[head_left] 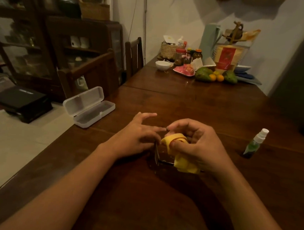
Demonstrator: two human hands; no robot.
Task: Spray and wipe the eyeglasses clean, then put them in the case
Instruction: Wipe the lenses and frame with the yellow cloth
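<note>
Fingers (191,129) of the right hand (199,144) are curled tightly round one yellow cloth (180,161). The thumb presses a fold of the cloth from the near side, and the loose end of the cloth hangs down to the table (184,102). The cloth is wrapped over the right lens of one pair of eyeglasses (156,153), so that lens is hidden. The eyeglasses have a dark frame and are held just above the table, close in front of the person, between the two hands. One folded temple shows below the left hand (135,137).

Left hand: the index finger is extended straight and touches nothing. The next finger lies along the top of the frame with its tip close to the right hand. The thumb sits at the left end of the frame, so the hand pinches the frame there.

One spectacle case (89,107), pale plastic, lies open near the left edge of the table, well apart from the hands, with its lid raised. One spray bottle (254,144), green with a white nozzle, stands on the table to the right of the right hand, apart from it.

At the far end of the table stand one white bowl (162,65), several jars (179,57), one woven basket (169,49) and a group of fruit (214,76)
</note>
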